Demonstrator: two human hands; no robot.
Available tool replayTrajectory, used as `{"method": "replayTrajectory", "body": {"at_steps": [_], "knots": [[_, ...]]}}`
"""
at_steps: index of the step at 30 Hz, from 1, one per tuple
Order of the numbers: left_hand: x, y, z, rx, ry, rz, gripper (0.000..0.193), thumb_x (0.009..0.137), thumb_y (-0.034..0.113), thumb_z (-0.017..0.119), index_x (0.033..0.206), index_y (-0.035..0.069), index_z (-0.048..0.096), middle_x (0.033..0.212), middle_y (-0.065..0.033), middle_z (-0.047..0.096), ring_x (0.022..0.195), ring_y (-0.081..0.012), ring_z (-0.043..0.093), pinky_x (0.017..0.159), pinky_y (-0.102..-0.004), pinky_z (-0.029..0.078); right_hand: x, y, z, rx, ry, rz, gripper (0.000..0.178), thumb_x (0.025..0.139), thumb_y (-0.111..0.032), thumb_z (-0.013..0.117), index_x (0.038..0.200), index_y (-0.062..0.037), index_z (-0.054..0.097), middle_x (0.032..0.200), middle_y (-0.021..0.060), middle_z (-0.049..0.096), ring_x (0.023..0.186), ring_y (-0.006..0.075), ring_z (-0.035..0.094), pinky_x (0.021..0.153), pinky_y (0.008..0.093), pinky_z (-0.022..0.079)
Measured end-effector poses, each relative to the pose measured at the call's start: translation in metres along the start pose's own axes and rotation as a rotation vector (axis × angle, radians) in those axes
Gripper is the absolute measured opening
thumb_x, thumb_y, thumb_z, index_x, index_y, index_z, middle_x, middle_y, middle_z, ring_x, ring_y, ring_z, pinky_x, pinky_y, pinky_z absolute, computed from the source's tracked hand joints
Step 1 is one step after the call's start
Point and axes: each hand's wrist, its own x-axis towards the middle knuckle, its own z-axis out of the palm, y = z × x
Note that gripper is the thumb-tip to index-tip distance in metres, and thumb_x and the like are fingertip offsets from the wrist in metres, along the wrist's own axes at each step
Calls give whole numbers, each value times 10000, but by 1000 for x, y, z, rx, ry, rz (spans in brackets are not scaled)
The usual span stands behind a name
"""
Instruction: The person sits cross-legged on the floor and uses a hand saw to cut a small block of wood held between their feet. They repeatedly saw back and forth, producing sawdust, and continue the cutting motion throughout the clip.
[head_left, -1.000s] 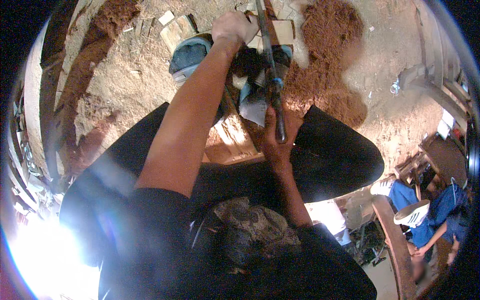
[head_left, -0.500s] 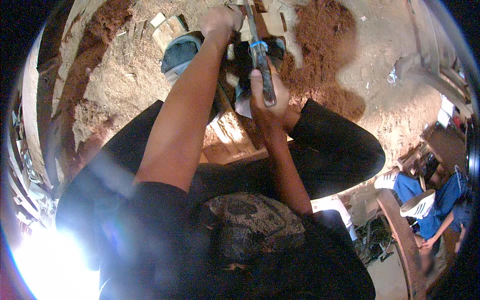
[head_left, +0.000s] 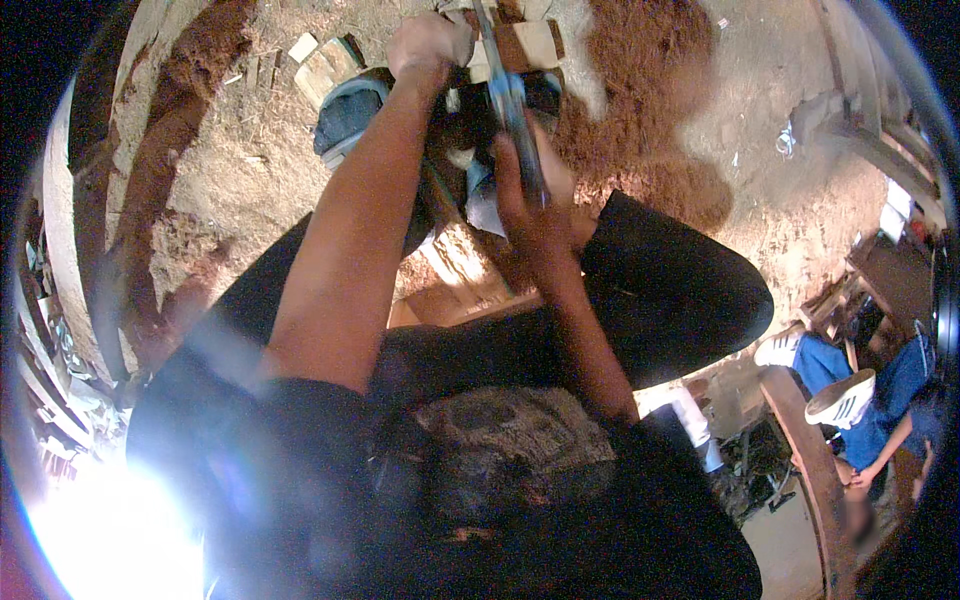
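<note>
My left hand [head_left: 430, 46] is closed in a fist at the far end of my reach, by a pale wood block [head_left: 525, 46]. Whatever it grips is hidden. Nearer, my right hand [head_left: 540, 185] wraps round the dark handle of a long, thin tool [head_left: 517, 120] with a blue band. The tool is smeared by motion and its far end runs out at the top edge, so its kind is unclear. Beneath my forearms, between my bent legs, lies a sunlit wooden piece [head_left: 465, 265]. A blue-grey shoe [head_left: 350, 115] rests beside my left forearm.
Reddish-brown dust [head_left: 640, 100] covers the ground on the right. Another pale wood piece [head_left: 325, 72] lies beyond the shoe. At lower right, a person in blue trousers [head_left: 868, 410] sits by a curved wooden beam [head_left: 800, 430]. Long timbers [head_left: 60, 200] stand along the left.
The tool in my right hand has turned slightly and is now blurred. My left hand appears a little farther left, still closed. The whole view has shifted slightly.
</note>
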Motion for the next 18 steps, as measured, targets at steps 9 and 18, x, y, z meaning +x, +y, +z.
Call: {"method": "replayTrajectory", "body": {"at_steps": [9, 18], "knots": [[2, 2, 2, -76, 10, 16, 600, 936, 452, 384, 1085, -18, 726, 1155, -266, 679, 1112, -418, 656, 982, -485, 505, 8, -3, -3, 85, -7, 42, 427, 1004, -141, 564, 1389, 38, 515, 1106, 175, 686, 971, 237, 648, 897, 347, 505], [5, -4, -8, 9, -11, -41, 583, 916, 454, 404, 1135, 17, 720, 1181, -266, 671, 1125, -411, 652, 987, -471, 510, 0, 6, -15, -143, -55, -51, 401, 1014, -144, 539, 1374, 34, 527, 1075, 161, 687, 966, 197, 645, 844, 319, 509]]}}
